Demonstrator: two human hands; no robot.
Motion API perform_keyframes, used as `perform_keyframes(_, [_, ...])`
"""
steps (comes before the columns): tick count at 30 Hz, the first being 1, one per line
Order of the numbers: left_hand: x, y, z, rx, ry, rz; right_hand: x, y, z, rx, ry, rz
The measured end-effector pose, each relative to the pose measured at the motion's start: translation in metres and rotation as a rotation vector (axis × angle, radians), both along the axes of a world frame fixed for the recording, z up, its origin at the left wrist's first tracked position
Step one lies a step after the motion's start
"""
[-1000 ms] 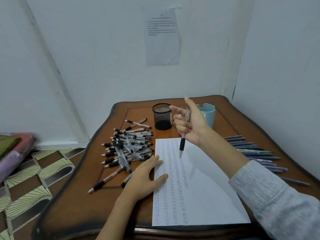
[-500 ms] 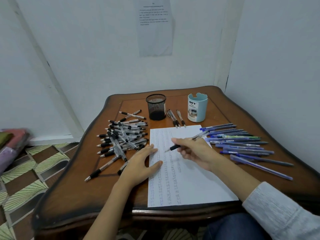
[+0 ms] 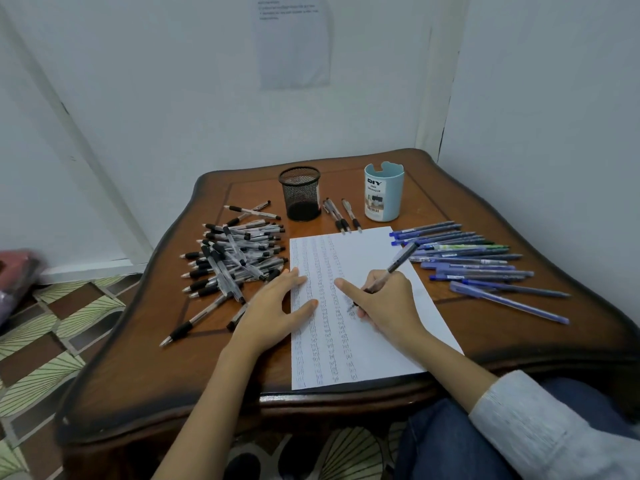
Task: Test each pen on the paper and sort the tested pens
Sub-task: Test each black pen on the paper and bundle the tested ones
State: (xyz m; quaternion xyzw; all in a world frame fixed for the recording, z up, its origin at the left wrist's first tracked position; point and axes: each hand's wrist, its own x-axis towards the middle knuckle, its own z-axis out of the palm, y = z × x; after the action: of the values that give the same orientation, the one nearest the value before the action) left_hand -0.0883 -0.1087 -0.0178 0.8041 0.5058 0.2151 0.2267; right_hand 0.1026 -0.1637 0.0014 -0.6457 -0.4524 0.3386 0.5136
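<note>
Curled round a pen (image 3: pixel 398 263), the grip of the right hand (image 3: pixel 388 306) holds it slanted, with the tip down on the paper (image 3: pixel 367 244) and the back end pointing up and away to the right. The index finger of that hand sticks out straight toward the left. The left hand (image 3: pixel 273 306) lies flat with its grip apart, fingers spread, the thumb and fingertips on the left edge of the paper and the palm over the counter (image 3: pixel 145 368).

The paper lies in the middle of the counter, and columns of small pen marks run down its left half. To its left is a loose heap of clear pens with black ends (image 3: pixel 235 258), a few of them strayed toward the near edge. To its right, blue pens (image 3: pixel 467 258) lie side by side in a fan, with a green one among them.

Behind the paper stand a black mesh cup (image 3: pixel 300 194) and a light blue cup (image 3: pixel 383 192) with a label. Three pens (image 3: pixel 341 214) lie between the two cups, just touching the far edge of the paper.

A printed sheet (image 3: pixel 294 46) hangs on the wall behind. A grey sleeve (image 3: pixel 540 427) covers the right forearm near the elbow.
</note>
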Motion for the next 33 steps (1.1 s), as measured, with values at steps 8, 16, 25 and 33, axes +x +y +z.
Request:
perform_keyframes(8, [-0.001,-0.001,0.000,-0.017,-0.030,0.000,0.009,0.003,-0.011,0.053,-0.184,0.034])
perform_keyframes(16, [0.001,-0.002,0.001,-0.014,-0.036,-0.007,0.009,0.001,-0.013,0.095,-0.101,0.081])
perform_keyframes(25, [0.001,-0.003,0.002,-0.006,-0.020,-0.006,0.008,0.003,-0.015,0.124,-0.104,0.098])
perform_keyframes(33, [0.002,-0.004,0.003,-0.006,-0.018,-0.007,0.008,0.004,-0.017,0.118,-0.131,0.087])
